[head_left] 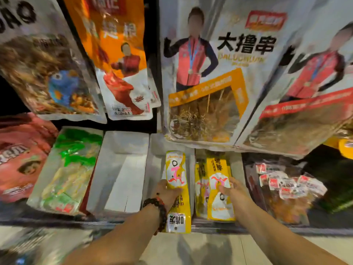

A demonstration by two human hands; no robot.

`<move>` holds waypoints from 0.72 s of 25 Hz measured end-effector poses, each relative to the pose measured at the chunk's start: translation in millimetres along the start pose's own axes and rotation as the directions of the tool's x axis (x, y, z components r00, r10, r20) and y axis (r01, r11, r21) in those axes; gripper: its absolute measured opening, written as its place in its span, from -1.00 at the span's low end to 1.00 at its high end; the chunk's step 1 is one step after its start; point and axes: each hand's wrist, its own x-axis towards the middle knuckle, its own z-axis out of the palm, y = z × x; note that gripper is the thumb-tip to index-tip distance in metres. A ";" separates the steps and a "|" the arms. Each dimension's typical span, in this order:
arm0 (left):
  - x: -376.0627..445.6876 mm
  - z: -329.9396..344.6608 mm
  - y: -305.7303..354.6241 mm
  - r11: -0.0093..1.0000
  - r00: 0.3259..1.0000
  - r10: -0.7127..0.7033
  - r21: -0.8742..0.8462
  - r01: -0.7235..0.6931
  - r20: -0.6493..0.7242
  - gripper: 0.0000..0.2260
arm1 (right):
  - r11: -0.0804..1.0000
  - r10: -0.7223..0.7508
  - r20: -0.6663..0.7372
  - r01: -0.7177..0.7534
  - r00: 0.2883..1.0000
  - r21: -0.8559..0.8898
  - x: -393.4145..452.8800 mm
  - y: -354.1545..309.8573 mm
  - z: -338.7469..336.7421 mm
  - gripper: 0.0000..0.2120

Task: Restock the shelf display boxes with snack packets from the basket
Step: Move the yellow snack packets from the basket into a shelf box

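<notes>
**Head view**

**Q:** What faults are to be expected from this state, and by what cause?

**A:** The yellow packet held in the left hand overhangs the front edge of the white display box. If it is released while only partly seated, a tip forward off the shelf edge is judged likely. The hanging bags directly above both hands may be struck if a wrist is raised. The yellow packets under the right hand stand loosely and may be toppled sideways.

**Q:** How are the hands posed?

**A:** Both forearms are extended forward, side by side. The left hand, with a bead bracelet at the wrist, is closed around the packet's left edge. The right hand is laid on the neighbouring packets, thumb across the front one; a full grip cannot be confirmed. The basket is not visible. An empty box lies left of the left hand.
</notes>
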 end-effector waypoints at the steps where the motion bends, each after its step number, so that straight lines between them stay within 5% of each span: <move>1: 1.6 1.5 -2.0 1.000 1.000 0.001 0.016 -0.001 0.006 -0.85 | 1.000 0.007 -0.031 -0.008 1.000 -0.027 5.4 1.3 4.4 -0.47; 7: 14.5 2.8 -18.6 0.997 1.000 0.014 0.082 -0.013 -0.011 -0.81 | 0.957 -0.045 0.018 0.048 0.999 -0.286 27.9 18.6 41.7 -0.53; 12: 10.1 2.0 -18.2 0.984 0.996 0.049 0.167 -0.061 0.078 -0.79 | 0.720 -0.170 0.097 0.191 0.981 -0.667 37.1 34.3 42.5 -0.72; 16: 13.8 -9.5 -7.3 0.938 0.987 0.102 0.318 -0.137 0.123 -0.78 | 0.503 -0.223 0.166 0.260 0.960 -0.824 34.7 18.8 30.5 -0.54; 18: 10.3 -20.4 4.5 0.880 0.974 0.128 0.431 -0.200 0.189 -0.74 | 0.549 -0.323 0.207 0.361 0.923 -0.754 23.3 -0.1 23.0 -0.50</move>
